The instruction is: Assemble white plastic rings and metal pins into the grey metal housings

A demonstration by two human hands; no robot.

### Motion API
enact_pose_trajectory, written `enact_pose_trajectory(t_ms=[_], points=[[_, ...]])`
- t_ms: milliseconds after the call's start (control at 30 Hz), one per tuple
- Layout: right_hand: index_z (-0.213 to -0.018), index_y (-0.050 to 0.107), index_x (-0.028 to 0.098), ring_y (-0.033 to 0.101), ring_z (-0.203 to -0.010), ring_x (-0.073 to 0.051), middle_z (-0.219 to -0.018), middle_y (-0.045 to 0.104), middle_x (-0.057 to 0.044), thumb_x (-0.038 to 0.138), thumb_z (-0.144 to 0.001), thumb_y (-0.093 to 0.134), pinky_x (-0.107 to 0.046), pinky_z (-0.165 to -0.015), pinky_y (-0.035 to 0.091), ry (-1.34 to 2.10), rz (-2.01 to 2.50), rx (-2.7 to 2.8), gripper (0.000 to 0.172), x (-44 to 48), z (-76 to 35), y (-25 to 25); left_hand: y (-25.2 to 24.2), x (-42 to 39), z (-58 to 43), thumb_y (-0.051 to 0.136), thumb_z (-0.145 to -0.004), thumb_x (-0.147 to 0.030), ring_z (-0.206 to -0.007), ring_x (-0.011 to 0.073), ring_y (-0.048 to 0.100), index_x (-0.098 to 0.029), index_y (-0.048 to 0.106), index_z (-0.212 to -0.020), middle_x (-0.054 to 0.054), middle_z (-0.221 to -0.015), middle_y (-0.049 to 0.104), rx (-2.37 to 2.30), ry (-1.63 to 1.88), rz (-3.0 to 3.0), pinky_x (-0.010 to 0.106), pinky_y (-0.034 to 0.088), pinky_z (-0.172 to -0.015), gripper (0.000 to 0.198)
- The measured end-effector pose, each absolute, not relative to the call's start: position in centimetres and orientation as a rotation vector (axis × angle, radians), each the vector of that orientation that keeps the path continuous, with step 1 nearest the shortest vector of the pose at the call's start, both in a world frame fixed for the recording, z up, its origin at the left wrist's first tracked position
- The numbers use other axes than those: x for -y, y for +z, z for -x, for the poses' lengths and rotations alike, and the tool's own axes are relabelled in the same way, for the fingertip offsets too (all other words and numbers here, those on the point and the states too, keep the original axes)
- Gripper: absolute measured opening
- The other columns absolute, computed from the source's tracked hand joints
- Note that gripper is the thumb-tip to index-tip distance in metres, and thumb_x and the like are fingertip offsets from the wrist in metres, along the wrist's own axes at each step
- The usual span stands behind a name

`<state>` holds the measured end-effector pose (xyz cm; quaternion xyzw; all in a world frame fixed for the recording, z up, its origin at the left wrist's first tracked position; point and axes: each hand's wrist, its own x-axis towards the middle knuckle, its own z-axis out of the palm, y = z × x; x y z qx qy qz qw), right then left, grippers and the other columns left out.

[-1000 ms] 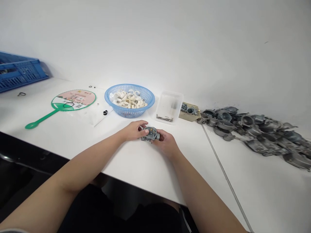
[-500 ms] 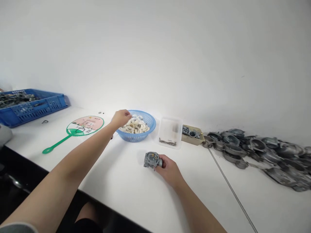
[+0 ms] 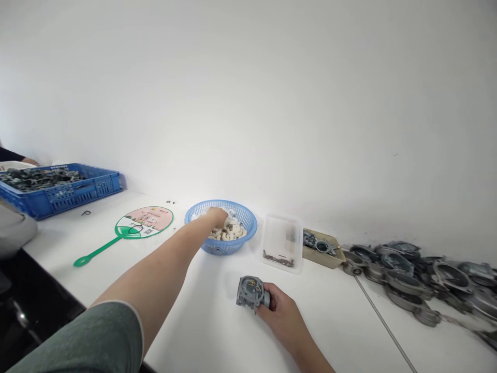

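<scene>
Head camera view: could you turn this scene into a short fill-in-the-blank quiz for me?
The left hand reaches into a ____ plastic basket.
The right hand holds a metal carburetor body, and the basket holds ____ rings.
A hand fan with a ____ handle lies left of the basket.
A pile of metal castings lies to the ____ of a clear plastic box.

Answers: blue; white; green; right.
</scene>
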<state>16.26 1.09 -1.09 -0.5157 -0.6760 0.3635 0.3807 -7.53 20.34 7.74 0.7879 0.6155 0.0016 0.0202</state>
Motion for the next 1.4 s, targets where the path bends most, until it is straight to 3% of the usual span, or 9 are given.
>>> enact_pose_trajectory(t_ms=[167,367,567,700,800,900,1000,1400], points=[[-0.086,0.065,0.022,0.053,-0.058,-0.017,-0.063,0.061,0.001,0.020,-0.058,0.056,-0.026,-0.053,0.041,0.913,1.332,1.720,0.030,-1.0,-16.3,-1.3,6.9,-20.7,6.8,0.073,-0.066,-0.025,-0.105,0.0322,0.055,-0.018,0.062,-0.107,0.016,-0.110,0.062,-1.894,-0.009,-2.460,0.045,0.041,-0.090,0.043],[-0.090,0.065,0.020,0.053,-0.058,-0.015,-0.065,0.061,0.001,0.021,-0.059,0.053,-0.024,-0.055,0.040,0.889,1.401,1.759,0.033,-0.8,-16.2,-1.0,7.1,-19.7,7.4,0.054,-0.086,-0.034,-0.101,0.0215,0.057,-0.014,0.056,-0.111,0.010,-0.112,0.058,-1.923,0.275,-2.323,0.044,0.046,-0.088,0.032],[-0.091,0.065,0.021,0.053,-0.061,-0.014,-0.066,0.061,0.002,0.021,-0.061,0.055,-0.024,-0.056,0.040,0.880,1.404,1.801,0.031,-0.6,-16.2,-0.6,10.0,-17.4,7.7,0.049,-0.086,-0.019,-0.101,0.0241,0.059,-0.012,0.054,-0.120,0.013,-0.103,0.064,-1.837,0.886,-2.145,0.037,0.047,-0.088,0.035],[-0.092,0.064,0.021,0.054,-0.065,-0.014,-0.070,0.062,0.002,0.021,-0.063,0.057,-0.024,-0.058,0.040,0.872,1.383,1.845,0.030,-0.4,-16.2,-0.7,10.0,-11.7,6.3,0.041,-0.090,-0.028,-0.084,0.0176,0.065,-0.013,0.040,-0.134,0.008,-0.089,0.064,-1.585,1.128,-2.029,0.031,0.053,-0.075,0.046],[-0.091,0.063,0.020,0.053,-0.065,-0.014,-0.073,0.062,0.001,0.022,-0.063,0.059,-0.023,-0.059,0.040,0.840,1.386,1.852,0.029,-0.2,-15.9,-0.9,7.6,-5.7,4.9,0.062,-0.078,-0.037,-0.080,0.0169,0.063,-0.014,0.055,-0.120,0.004,-0.082,0.063,-0.992,1.308,-1.700,0.033,0.054,-0.074,0.048],[-0.090,0.063,0.021,0.052,-0.064,-0.013,-0.072,0.061,0.002,0.024,-0.062,0.063,-0.023,-0.057,0.039,0.808,1.414,1.855,0.028,0.1,-15.6,-1.0,4.7,-1.1,3.7,0.077,-0.062,-0.029,-0.075,0.0148,0.061,-0.015,0.064,-0.105,0.002,-0.077,0.063,-0.726,1.270,-1.377,0.032,0.053,-0.072,0.047],[-0.088,0.062,0.021,0.052,-0.064,-0.013,-0.072,0.060,0.003,0.027,-0.062,0.063,-0.023,-0.056,0.039,0.810,1.389,1.861,0.027,0.1,-15.4,-1.2,2.5,0.6,3.0,0.080,-0.056,-0.022,-0.072,0.0132,0.060,-0.015,0.064,-0.104,0.001,-0.077,0.061,-0.717,1.203,-1.240,0.029,0.051,-0.068,0.051],[-0.087,0.063,0.021,0.051,-0.061,-0.012,-0.067,0.058,0.004,0.027,-0.062,0.064,-0.023,-0.056,0.039,0.831,1.369,1.833,0.026,-0.2,-14.9,-1.1,0.1,-0.7,3.8,0.075,-0.060,-0.019,-0.076,0.0160,0.062,-0.016,0.064,-0.105,0.007,-0.099,0.057,-0.891,1.329,-1.641,0.032,0.054,-0.070,0.047]])
